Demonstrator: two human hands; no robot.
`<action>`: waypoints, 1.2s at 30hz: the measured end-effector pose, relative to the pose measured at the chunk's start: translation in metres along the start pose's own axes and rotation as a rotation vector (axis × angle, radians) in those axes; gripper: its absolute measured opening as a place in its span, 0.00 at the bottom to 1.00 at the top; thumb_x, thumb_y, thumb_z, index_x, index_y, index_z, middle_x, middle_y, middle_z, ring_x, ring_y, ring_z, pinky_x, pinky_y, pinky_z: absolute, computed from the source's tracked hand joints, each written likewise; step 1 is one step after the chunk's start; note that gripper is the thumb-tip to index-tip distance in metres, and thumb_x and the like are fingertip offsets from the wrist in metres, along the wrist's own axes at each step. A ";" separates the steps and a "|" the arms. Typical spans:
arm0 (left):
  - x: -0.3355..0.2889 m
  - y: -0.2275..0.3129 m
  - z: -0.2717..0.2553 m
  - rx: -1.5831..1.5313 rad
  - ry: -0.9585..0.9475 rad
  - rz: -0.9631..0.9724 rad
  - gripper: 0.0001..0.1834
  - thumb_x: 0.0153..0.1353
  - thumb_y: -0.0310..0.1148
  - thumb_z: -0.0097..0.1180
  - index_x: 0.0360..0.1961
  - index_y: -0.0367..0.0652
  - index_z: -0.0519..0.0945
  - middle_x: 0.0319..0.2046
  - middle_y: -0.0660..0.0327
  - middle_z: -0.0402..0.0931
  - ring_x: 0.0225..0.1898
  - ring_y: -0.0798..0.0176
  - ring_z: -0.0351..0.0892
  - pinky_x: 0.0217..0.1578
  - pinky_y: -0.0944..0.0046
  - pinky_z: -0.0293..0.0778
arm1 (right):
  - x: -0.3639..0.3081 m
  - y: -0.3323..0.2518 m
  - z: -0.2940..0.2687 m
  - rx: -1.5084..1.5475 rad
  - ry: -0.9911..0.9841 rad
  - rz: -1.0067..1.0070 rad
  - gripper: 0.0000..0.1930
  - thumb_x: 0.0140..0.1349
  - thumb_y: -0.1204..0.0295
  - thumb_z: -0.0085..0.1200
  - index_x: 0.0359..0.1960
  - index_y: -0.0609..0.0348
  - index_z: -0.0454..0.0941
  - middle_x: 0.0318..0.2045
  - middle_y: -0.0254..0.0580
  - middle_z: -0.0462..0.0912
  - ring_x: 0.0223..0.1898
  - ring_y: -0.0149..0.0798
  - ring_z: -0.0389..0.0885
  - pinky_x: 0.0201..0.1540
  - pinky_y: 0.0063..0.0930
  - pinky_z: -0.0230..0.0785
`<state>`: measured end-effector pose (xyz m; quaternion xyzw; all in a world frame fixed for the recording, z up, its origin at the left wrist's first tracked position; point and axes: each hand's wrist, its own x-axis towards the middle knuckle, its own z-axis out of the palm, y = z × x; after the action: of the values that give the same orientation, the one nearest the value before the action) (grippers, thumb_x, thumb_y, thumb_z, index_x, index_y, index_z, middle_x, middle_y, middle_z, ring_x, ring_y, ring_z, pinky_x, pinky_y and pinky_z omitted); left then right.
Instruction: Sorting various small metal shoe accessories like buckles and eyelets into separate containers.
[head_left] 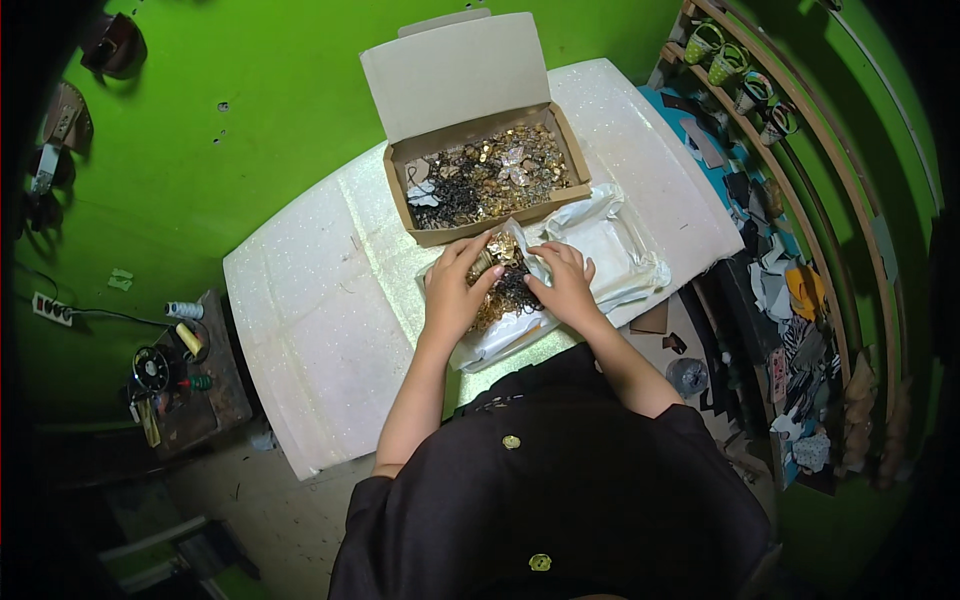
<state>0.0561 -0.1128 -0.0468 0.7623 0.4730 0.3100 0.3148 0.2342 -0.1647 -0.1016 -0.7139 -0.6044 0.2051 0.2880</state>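
A white plastic-lined tray (500, 345) sits at the table's near edge, holding a heap of small gold and black metal pieces (518, 290). My left hand (458, 285) rests over the heap's left side, fingers stretched out and thumb apart. Across from it, my right hand (566, 286) lies on the right side, its fingers spread and its thumb touching the dark pieces. Neither hand visibly lifts anything. Just behind stands a cardboard box (425, 237) with its lid raised, full of gold and black metal trinkets (500, 175). White plastic wrapping (605, 240) lies right of my right hand.
The pale glittery table cover (310, 290) spreads under everything, against a green wall. On the left, a small stand (215, 400) carries thread spools (183, 310) and tools. At right, a wooden rack (800, 160) holds small shoes above piled fabric scraps (770, 290).
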 end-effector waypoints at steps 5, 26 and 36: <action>-0.014 -0.021 0.002 -0.034 0.074 -0.053 0.23 0.51 0.36 0.62 0.51 0.52 0.76 0.46 0.54 0.73 0.48 0.51 0.72 0.51 0.56 0.63 | -0.002 0.007 0.000 0.041 0.006 0.018 0.21 0.50 0.69 0.55 0.49 0.45 0.72 0.52 0.39 0.67 0.59 0.45 0.58 0.60 0.62 0.36; 0.013 -0.062 0.002 0.628 0.013 -0.140 0.31 0.62 0.43 0.45 0.66 0.52 0.54 0.66 0.56 0.50 0.67 0.54 0.48 0.59 0.31 0.39 | 0.070 -0.035 0.031 -0.023 -0.012 -0.210 0.14 0.51 0.69 0.54 0.42 0.44 0.76 0.48 0.36 0.71 0.58 0.43 0.60 0.58 0.61 0.37; 0.006 -0.076 0.002 0.581 -0.122 -0.217 0.32 0.62 0.49 0.42 0.66 0.56 0.54 0.67 0.58 0.50 0.67 0.55 0.48 0.58 0.27 0.34 | 0.177 -0.057 0.088 -0.178 -0.142 -0.259 0.10 0.52 0.68 0.53 0.37 0.45 0.81 0.46 0.34 0.75 0.54 0.42 0.64 0.56 0.59 0.41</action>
<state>0.0200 -0.0803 -0.1061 0.7825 0.6007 0.0801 0.1427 0.1684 0.0293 -0.1206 -0.6364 -0.7261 0.1618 0.2042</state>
